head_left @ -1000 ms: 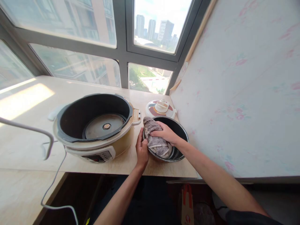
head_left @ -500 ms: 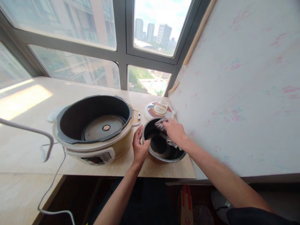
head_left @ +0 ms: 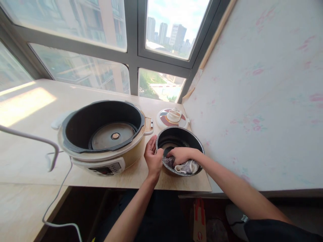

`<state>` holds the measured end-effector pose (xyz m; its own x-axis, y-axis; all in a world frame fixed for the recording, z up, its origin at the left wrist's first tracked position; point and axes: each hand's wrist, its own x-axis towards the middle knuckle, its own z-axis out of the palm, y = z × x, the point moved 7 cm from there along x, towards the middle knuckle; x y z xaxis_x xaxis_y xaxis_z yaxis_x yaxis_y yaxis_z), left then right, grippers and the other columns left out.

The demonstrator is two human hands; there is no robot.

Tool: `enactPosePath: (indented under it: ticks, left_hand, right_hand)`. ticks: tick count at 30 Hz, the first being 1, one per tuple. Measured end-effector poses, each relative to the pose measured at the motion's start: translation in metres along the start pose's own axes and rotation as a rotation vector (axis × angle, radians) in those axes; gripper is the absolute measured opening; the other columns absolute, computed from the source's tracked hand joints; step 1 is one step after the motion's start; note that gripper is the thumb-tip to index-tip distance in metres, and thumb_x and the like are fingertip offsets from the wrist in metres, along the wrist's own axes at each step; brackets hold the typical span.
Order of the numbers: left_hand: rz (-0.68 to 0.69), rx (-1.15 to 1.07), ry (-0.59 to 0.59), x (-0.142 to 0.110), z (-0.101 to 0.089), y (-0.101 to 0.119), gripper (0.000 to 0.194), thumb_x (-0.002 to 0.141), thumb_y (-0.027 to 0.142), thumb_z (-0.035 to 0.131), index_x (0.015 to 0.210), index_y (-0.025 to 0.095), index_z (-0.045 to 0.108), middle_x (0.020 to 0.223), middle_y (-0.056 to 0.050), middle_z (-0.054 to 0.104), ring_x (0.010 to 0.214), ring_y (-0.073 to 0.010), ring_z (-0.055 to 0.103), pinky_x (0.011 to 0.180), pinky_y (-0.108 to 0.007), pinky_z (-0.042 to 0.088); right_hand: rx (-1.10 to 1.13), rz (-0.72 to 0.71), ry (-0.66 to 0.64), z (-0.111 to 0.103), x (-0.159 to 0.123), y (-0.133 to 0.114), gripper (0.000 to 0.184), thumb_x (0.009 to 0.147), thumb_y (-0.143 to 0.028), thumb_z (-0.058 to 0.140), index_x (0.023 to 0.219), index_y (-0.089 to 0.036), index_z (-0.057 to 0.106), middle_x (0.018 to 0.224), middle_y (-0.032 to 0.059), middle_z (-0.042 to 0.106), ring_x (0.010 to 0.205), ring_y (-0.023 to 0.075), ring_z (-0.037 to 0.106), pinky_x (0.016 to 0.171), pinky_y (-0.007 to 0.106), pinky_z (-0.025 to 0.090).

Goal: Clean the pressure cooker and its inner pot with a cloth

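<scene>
Your left hand (head_left: 153, 160) holds the black inner pot (head_left: 180, 132) at its left side, fingers upright along the outer wall, thumb at the rim. Your right hand (head_left: 180, 155) reaches inside, palm down, fingers curled on the grey cloth (head_left: 188, 167) against the near wall. Lettering on the pressure cooker's (head_left: 133, 157) control panel (head_left: 108, 169) is illegible.

The marks on the cooker panel (head_left: 108, 169) and paper bag (head_left: 200, 222) are too unclear to read.
</scene>
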<state>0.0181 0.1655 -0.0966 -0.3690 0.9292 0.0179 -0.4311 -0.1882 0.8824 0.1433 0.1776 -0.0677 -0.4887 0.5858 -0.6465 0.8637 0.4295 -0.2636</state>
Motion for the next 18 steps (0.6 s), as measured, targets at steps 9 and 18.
enactPosePath:
  ticks: [9, 18]
  left_hand:
    - [-0.008, 0.025, -0.081, 0.002, 0.001, 0.002, 0.062, 0.068, 0.008, 0.061, 0.128, 0.017, 0.07, 0.137, -0.011, 0.068, 0.133, -0.0284, 0.061, 0.117, -0.042, 0.047]
    - [0.034, 0.057, -0.116, 0.004, 0.001, 0.008, 0.059, 0.066, 0.01, 0.064, 0.124, 0.018, 0.071, 0.132, -0.012, 0.071, 0.13, -0.0296, 0.063, 0.115, -0.043, 0.049]
  right_hand:
    - [0.114, 0.141, 0.456, -0.016, 0.026, 0.008, 0.033, 0.089, -0.028, 0.066, 0.12, -0.015, 0.064, 0.121, 0.0121, 0.072, 0.11, 0.0256, 0.068, 0.088, 0.029, 0.049]
    - [-0.262, 0.44, 0.406, -0.031, 0.009, 0.02, 0.04, 0.102, -0.019, 0.038, 0.134, -0.019, 0.063, 0.131, 0.0221, 0.064, 0.112, 0.0336, 0.07, 0.087, 0.042, 0.055]
